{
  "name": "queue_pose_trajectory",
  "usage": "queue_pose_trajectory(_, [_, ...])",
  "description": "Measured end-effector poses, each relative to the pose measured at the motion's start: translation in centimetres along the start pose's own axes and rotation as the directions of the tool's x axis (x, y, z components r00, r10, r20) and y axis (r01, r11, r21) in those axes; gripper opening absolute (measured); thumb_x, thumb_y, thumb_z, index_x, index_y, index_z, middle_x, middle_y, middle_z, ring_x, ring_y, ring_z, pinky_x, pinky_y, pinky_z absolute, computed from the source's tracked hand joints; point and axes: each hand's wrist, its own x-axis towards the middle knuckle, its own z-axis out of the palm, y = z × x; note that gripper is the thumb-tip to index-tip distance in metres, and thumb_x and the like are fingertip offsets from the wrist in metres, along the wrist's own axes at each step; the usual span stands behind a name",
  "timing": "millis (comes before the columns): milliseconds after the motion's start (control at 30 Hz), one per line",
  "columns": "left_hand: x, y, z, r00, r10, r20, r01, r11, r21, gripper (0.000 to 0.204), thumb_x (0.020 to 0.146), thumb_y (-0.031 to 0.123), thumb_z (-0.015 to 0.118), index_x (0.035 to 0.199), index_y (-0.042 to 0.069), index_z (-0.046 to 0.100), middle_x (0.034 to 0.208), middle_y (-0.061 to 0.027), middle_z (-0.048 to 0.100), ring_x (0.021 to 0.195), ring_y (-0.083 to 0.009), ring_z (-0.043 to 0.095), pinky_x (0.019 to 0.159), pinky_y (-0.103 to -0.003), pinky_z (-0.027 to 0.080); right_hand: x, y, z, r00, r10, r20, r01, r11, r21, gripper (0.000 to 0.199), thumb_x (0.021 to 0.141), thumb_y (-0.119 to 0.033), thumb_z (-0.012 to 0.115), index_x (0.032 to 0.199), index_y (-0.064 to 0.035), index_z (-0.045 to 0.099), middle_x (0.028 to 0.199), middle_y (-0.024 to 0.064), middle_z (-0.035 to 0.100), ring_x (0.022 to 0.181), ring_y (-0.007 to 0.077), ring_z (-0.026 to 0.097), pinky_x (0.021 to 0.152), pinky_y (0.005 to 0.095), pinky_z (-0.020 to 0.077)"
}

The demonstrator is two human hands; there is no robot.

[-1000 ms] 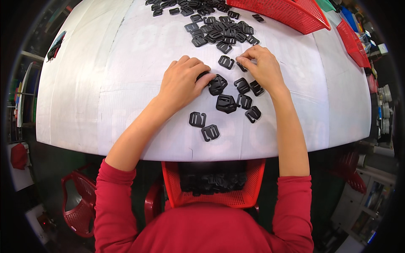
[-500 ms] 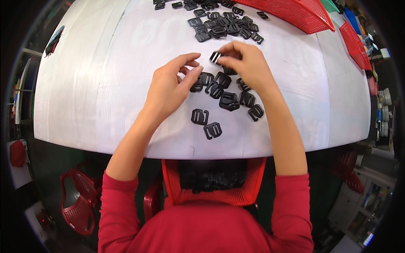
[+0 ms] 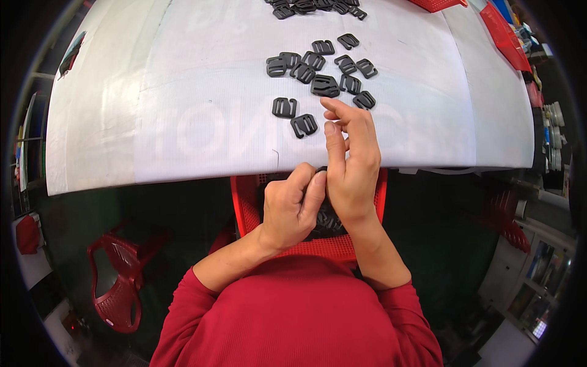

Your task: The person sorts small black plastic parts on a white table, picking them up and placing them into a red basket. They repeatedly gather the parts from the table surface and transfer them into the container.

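Over the table's near edge, my left hand (image 3: 291,203) is closed, thumb and forefinger pinching a small black plastic buckle (image 3: 323,169), of which only a dark edge shows. Right beside it is my right hand (image 3: 356,160), its palm side close to the pinched piece. Its thumb and forefinger are apart, the other fingers loosely bent, with nothing seen between them. Two loose black buckles, one hooked flat buckle (image 3: 284,107) and another buckle (image 3: 304,125), lie nearest my hands. Beyond them is a loose group of several more buckles (image 3: 324,86).
Below my hands, a red plastic basket (image 3: 246,208) holds dark pieces, partly hidden. A larger pile of black buckles (image 3: 304,6) lies at the white table's (image 3: 202,122) far side. Red baskets (image 3: 506,38) stand at the far right. A dark red chair (image 3: 119,281) is at left.
Both hands have drawn back toward my body and come together. The buckle that was in my right fingers is no longer there; my left hand now pinches one. The view has tilted down.
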Motion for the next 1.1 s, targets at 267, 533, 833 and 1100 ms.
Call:
queue_pose_trajectory(267, [-4.4,0.4,0.2,0.947,0.12,0.298,-0.057,0.975,-0.213,0.019,0.092,0.012,0.063,0.076,0.004,0.057,0.056,-0.0057,0.049,0.045,-0.0162,0.051,0.044,-0.03,0.038,0.2,1.9,-2.4,0.987,-0.109,-0.117,0.068,0.949,-0.307,0.019,0.091,-0.008,0.062,0.109,-0.008,0.067,0.097,0.01,0.063,0.077,0.0232,0.061,0.068,0.0342,0.049])
queue_pose_trajectory(533, [-1.6,-0.8,-0.9,0.872,-0.375,0.315,0.488,0.611,-0.623,0.032,0.105,0.03,0.045,0.093,0.006,0.064,0.058,0.0052,0.046,0.048,-0.0016,0.039,0.044,-0.018,0.031,-3.8,-0.8,-5.4,0.889,0.303,0.343,-0.443,0.762,0.473,0.033,0.103,-0.014,0.05,0.129,0.0047,0.056,0.113,0.013,0.069,0.096,0.0146,0.064,0.086,0.0262,0.0497])
queue_pose_trajectory(833, [1.0,-0.7,0.7,0.941,-0.27,0.206,0.316,0.918,-0.24,0.03,0.105,0.024,0.046,0.094,0.002,0.063,0.055,-0.0041,0.057,0.046,-0.0148,0.055,0.045,-0.03,0.043,-1.9,0.8,-2.9,0.931,0.286,0.226,-0.356,0.842,0.405,0.016,0.098,-0.013,0.061,0.096,0.0014,0.069,0.092,0.0075,0.073,0.085,0.0119,0.066,0.077,0.026,0.0537])
queue_pose_trajectory(1100, [9.9,-3.9,-5.1,0.952,0.303,0.033,-0.265,0.768,0.583,0.025,0.098,0.017,0.056,0.119,0.004,0.061,0.122,-0.0156,0.062,0.116,-0.0292,0.057,0.096,-0.038,0.046,6.5,10.5,-3.0,0.954,-0.3,0.02,0.284,0.877,-0.388,0.04,0.093,-0.034,0.064,0.124,-0.0091,0.063,0.136,0.0181,0.054,0.134,0.0375,0.041,0.112,0.0505,0.0289])
